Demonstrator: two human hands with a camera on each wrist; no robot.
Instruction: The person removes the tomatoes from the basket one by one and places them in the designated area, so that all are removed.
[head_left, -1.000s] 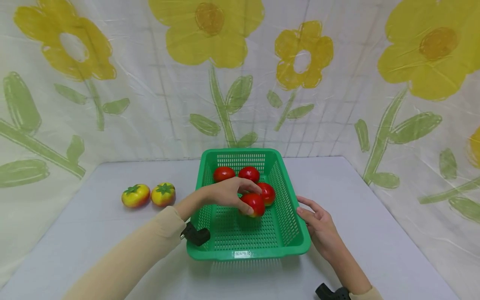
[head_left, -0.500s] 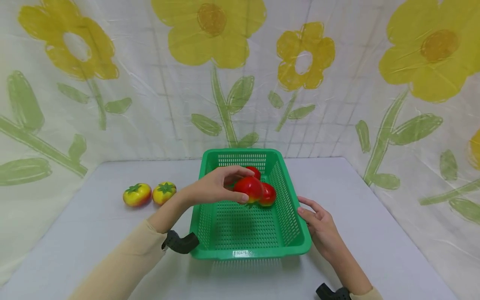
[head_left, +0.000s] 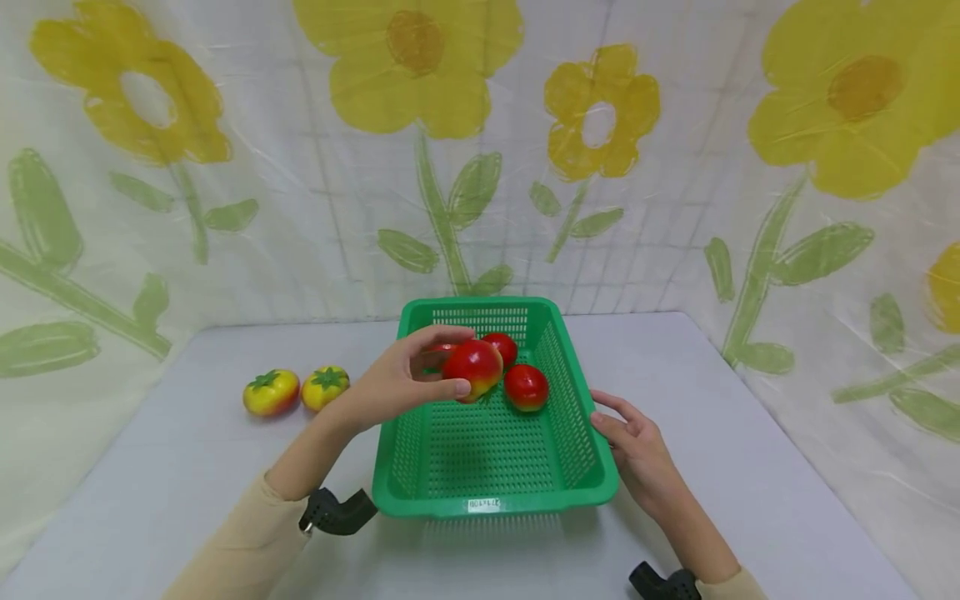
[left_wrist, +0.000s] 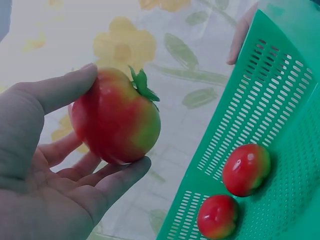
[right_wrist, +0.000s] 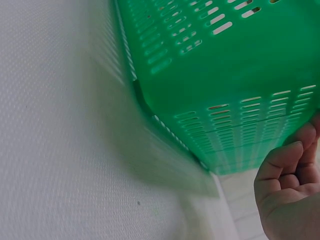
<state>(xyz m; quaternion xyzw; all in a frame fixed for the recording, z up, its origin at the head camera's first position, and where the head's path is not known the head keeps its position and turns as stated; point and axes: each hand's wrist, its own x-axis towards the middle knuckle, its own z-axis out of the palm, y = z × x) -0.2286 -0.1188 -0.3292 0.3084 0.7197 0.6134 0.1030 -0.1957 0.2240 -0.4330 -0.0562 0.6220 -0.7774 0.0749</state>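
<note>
In the head view my left hand (head_left: 390, 383) holds a red and yellow tomato (head_left: 474, 368) between thumb and fingers, raised over the green basket (head_left: 495, 504). The left wrist view shows the same tomato (left_wrist: 117, 117) with a green leafy top, gripped at its sides. Inside the basket lie a tomato (head_left: 527, 388) at the right and another tomato (head_left: 501, 346) farther back. A third, at the back left, is partly hidden by my left hand. My right hand (head_left: 641, 458) grips the basket's right rim; in the right wrist view its fingers (right_wrist: 285, 162) are curled against it.
Two yellow-red tomatoes (head_left: 272, 392) with green tops sit side by side on the white table (head_left: 247, 475), left of the basket. A curtain (head_left: 525, 233) printed with yellow flowers hangs behind the table and along its sides.
My left hand has lifted the tomato from among the others in the basket and moved it up and to the left. The right hand stays at the basket's rim.
</note>
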